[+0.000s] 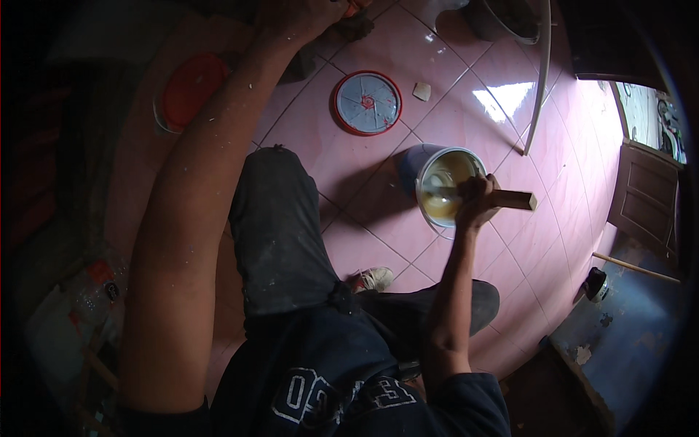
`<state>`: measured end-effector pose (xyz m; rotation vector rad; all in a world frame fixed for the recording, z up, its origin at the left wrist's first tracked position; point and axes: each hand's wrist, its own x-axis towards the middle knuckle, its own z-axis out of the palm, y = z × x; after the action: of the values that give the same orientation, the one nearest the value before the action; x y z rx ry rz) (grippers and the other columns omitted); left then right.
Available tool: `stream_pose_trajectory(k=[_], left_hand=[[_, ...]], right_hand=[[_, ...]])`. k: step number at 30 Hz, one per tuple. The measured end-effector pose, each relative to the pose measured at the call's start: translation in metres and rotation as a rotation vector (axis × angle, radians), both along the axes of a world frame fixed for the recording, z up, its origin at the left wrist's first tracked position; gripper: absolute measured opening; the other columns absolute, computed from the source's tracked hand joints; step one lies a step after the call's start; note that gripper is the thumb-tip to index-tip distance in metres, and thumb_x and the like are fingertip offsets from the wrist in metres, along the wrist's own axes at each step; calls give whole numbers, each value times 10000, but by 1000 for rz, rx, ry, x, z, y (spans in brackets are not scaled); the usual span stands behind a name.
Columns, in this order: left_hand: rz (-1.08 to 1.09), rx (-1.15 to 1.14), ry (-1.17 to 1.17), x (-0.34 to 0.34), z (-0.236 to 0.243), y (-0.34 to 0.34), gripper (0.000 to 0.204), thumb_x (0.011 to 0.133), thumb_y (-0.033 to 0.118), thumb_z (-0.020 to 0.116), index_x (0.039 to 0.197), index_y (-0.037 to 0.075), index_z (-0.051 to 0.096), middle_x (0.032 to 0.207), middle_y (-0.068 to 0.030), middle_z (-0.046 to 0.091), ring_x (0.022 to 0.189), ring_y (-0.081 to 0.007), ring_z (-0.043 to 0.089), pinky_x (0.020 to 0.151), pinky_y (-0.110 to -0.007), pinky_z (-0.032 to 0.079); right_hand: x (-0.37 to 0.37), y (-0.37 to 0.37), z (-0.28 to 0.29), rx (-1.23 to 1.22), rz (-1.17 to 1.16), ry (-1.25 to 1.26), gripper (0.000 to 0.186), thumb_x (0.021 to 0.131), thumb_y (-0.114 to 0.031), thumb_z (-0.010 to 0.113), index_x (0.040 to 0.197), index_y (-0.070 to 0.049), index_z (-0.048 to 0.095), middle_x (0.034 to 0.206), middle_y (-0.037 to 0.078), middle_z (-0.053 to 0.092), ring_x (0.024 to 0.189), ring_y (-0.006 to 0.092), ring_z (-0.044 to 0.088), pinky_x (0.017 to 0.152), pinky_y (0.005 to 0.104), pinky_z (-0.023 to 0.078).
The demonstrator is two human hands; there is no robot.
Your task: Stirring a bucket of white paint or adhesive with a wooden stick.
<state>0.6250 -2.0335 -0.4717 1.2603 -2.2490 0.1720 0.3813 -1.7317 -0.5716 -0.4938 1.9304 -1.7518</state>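
My right hand (477,202) is wrapped around a wooden stick (515,199), whose far end reaches down into a bucket (416,173). Inside the bucket is a pale yellowish, creamy liquid (439,207). My left arm stretches far forward, and my left hand (314,16) is at the top edge of the view, partly cut off. Its fingers look closed by something orange-red (355,6) that I cannot make out. Beyond the bucket, a round grey lid with a red rim (368,103) lies flat on the floor.
Pink tiles (451,262) cover the floor. A red round lid or tub (193,91) sits left of my arm. A dark basin (502,18) and a long pale curved pole (540,87) are at the far right. A small pale chip (421,91) lies near the grey lid.
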Motion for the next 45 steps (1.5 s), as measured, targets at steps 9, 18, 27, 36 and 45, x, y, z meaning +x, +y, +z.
stream_pose_trajectory(k=[9,18,27,36,45], left_hand=[[-35,62,18,2,5,-1,565,740,161,749,1241,33,522,1210,-181,538,1182,-347,510,1000,-482,396],[10,99,-14,2,10,3,533,735,153,735,1220,43,543,1184,-173,552,1146,-352,529,963,-483,411],[-42,55,25,0,6,1,551,723,145,758,1218,41,538,1191,-184,544,1160,-356,522,985,-489,405],[-25,-22,2,4,5,0,556,716,147,775,1203,36,533,1165,-176,544,1143,-369,523,979,-483,410],[-224,-178,-7,1,-5,-18,514,784,252,751,1240,100,569,1219,-149,592,1134,-354,567,951,-441,467]], right_hand=[[5,-2,0,-82,11,69,332,887,-135,535,587,-52,422,545,19,426,448,120,446,455,291,396],[13,-19,6,-145,-56,218,375,881,-148,525,535,-28,443,561,20,376,456,102,399,468,292,355],[-12,-29,12,-278,-154,207,258,871,-108,557,646,-17,468,583,20,450,415,107,430,405,266,367],[-10,-39,29,-240,-268,192,282,865,-104,574,623,-49,439,537,22,424,431,107,447,420,249,379],[-41,-23,29,-186,-245,217,294,914,-168,554,654,-70,458,509,15,421,426,73,419,412,250,360]])
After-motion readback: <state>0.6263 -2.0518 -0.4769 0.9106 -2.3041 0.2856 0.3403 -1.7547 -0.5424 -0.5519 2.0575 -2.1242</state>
